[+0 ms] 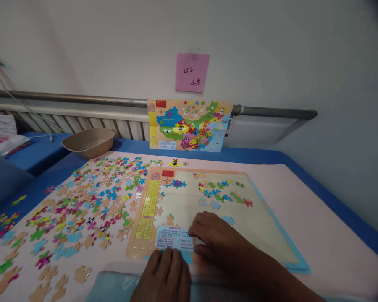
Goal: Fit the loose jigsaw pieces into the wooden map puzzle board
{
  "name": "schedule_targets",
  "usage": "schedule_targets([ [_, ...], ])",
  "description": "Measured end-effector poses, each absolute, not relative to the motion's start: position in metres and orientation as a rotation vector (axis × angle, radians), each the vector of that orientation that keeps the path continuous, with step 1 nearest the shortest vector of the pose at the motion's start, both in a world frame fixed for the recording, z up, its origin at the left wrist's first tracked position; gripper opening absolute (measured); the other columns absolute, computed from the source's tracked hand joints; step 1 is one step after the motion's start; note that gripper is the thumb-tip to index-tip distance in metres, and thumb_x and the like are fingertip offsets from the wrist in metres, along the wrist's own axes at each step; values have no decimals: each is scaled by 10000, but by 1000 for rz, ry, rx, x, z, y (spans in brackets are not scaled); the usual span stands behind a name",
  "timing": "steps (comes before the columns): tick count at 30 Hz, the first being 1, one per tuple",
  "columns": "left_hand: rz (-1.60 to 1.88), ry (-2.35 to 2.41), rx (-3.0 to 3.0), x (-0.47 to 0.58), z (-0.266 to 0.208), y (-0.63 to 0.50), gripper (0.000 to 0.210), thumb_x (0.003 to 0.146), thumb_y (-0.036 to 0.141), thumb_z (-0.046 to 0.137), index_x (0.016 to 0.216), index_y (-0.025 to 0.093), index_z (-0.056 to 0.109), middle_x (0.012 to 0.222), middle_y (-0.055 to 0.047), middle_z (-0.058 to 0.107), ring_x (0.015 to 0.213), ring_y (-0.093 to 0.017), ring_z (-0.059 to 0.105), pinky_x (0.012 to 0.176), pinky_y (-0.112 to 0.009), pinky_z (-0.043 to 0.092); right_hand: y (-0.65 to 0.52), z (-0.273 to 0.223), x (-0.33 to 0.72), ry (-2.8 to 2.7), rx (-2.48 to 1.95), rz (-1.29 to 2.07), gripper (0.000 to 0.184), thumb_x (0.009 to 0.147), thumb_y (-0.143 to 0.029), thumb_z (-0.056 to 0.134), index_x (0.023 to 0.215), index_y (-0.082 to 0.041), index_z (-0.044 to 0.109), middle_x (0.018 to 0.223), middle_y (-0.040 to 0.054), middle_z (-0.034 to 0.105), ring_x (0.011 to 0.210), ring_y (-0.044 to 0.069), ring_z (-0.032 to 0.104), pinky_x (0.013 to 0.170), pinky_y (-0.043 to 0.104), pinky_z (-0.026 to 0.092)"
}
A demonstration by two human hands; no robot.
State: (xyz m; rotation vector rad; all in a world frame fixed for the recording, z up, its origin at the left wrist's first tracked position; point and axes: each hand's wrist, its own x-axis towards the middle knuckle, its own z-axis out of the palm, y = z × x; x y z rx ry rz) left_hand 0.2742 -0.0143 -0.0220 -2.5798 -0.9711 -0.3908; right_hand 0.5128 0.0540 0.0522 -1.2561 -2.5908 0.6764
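A jigsaw puzzle board with a peach and light-blue frame lies on the table, its left and lower-left part filled in. My left hand rests on the board's lower edge, fingers stretched out flat below the text block. At that block's right edge, my right hand has curled fingers and its thumb close to the board; whatever lies under the fingertips is hidden. Above my right hand sit several loose pieces, among them a light-blue puzzle piece and a joined blue-green cluster.
Many loose puzzle pieces spread across the pink tabletop on the left. A beige basin stands behind them. A printed map picture leans upright at the back, under a metal rail. A pink note hangs on the wall.
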Motion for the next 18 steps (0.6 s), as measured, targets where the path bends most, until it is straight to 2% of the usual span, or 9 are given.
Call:
schedule_targets([
  [5, -656, -740, -2543, 282, -25, -5, 126, 1091, 184, 570, 1131, 149, 684, 1120, -76, 777, 1033, -228, 702, 946, -368, 520, 55, 43, 515, -2599, -1239, 644, 253, 859, 33, 740, 994, -168, 666, 1060, 64, 643, 991, 251, 547, 873, 375, 406],
  [9, -1012, -616, -2510, 295, -23, 1, 241, 1072, 58, 479, 1018, 125, 704, 959, -47, 748, 872, -176, 665, 827, -317, 494, 53, 38, 518, -2588, -1229, 629, 267, 868, 25, 730, 1034, -176, 672, 1068, 63, 638, 999, 255, 544, 873, 373, 401],
  [14, -827, -583, -2560, 294, -32, 2, 72, 1074, 220, 650, 1103, 170, 693, 1118, -62, 762, 1007, -211, 690, 923, -340, 515, 55, 32, 520, -2571, -1205, 615, 240, 896, -11, 745, 1042, -182, 662, 1068, 53, 635, 991, 243, 538, 892, 364, 400],
  [18, -914, -571, -2532, 294, -30, 3, 93, 1083, 146, 596, 1067, 163, 686, 1071, -45, 757, 955, -197, 688, 905, -341, 493, 57, 32, 519, -2572, -1218, 615, 210, 901, -37, 750, 1012, -187, 654, 1033, 36, 637, 958, 232, 538, 891, 363, 391],
])
